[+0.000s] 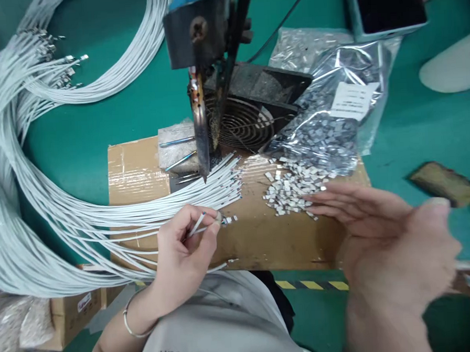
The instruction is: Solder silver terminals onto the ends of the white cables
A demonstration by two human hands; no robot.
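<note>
Over cardboard [270, 242], the left hand [186, 257] pinches white cables [197, 224]; the right hand [380, 236], thumb and fingers apart, is by white connectors [289, 189].

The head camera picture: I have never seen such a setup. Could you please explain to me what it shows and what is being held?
There is no robot here. The camera is worn on a person's head and looks forward and down, so you see the work almost as they do. The left hand pinches a thin white cable near its end. The right hand, somewhat blurred, is open beside a pile of small pale pieces; I cannot tell if it touches any. The pile lies on brown cardboard over a green tabletop. Many long cables sweep in from the left. The pointed metal tip hanging in the middle looks like a soldering tool. Behind the pile is a clear bag of small pieces.
</note>
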